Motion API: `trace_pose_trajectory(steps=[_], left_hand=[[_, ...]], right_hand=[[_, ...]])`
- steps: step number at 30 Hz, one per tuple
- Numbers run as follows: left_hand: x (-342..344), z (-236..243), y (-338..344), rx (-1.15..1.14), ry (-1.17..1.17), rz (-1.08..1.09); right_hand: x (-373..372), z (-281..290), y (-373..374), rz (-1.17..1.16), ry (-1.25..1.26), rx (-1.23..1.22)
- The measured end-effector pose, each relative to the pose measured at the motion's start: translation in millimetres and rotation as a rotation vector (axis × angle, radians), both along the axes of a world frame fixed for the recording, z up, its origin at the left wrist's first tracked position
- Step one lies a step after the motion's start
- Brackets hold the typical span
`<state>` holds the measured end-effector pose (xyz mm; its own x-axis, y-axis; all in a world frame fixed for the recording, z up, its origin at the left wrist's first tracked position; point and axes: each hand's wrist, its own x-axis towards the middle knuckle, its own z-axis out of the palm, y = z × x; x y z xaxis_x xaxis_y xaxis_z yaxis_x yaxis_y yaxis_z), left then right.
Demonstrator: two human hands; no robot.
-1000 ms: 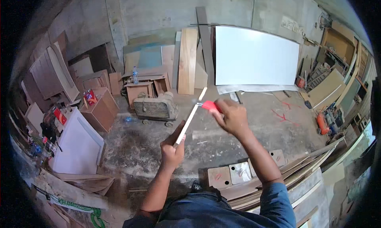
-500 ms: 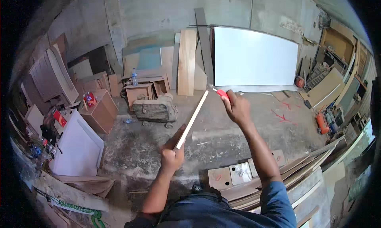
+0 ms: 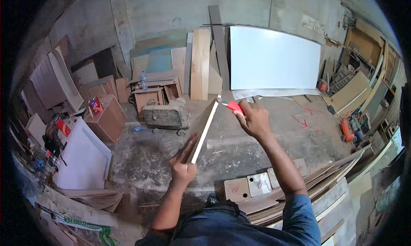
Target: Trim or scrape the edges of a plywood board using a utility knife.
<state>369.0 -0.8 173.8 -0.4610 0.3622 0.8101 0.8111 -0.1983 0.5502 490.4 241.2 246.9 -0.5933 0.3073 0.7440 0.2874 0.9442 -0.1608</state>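
My left hand (image 3: 183, 170) grips the near end of a flat wooden board (image 3: 205, 128), fingers on its broad face and thumb by the near corner. The board is held up off the floor, its long pale edge turned toward me and its far end pointing away. In my right hand (image 3: 257, 120) is a red-handled tool (image 3: 234, 107) with a short, thin, pale tip. Its exact kind is too small to make out. The tip is at the board's far end; whether they touch, I cannot tell.
A dusty wheeled machine (image 3: 166, 117) stands on the floor ahead. A large white panel (image 3: 274, 60) and a wooden plank (image 3: 200, 66) lean against the wall. Square plates (image 3: 236, 190) lie near my right arm, beside stacked boards (image 3: 317, 188). A white cabinet piece (image 3: 85, 160) stands left.
The board has turned so more of its broad left face shows. My right hand has shifted slightly, and the red tool's tip has moved left to the board's far end.
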Motion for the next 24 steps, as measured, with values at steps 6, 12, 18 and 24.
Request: trace_pose_trajectory(steps=[6,12,18,24], left_hand=[[-6.4,-7.1,-5.3,-0.126,0.049,-0.038],[-6.1,-13.2,2.7,-0.131,-0.113,-0.002],[8.5,-3.8,-4.4,-0.073,-0.079,0.009],[3.0,-3.0,-31.7,0.007,-0.319,0.107]], right_hand=[[-2.7,-4.6,0.3,0.016,-0.012,0.052],[-17.8,-26.9,27.1,-0.014,-0.043,0.044],[-24.7,-71.4,110.8,-0.428,-0.031,-0.139],[4.1,-35.2,85.6,-0.253,0.099,-0.341]])
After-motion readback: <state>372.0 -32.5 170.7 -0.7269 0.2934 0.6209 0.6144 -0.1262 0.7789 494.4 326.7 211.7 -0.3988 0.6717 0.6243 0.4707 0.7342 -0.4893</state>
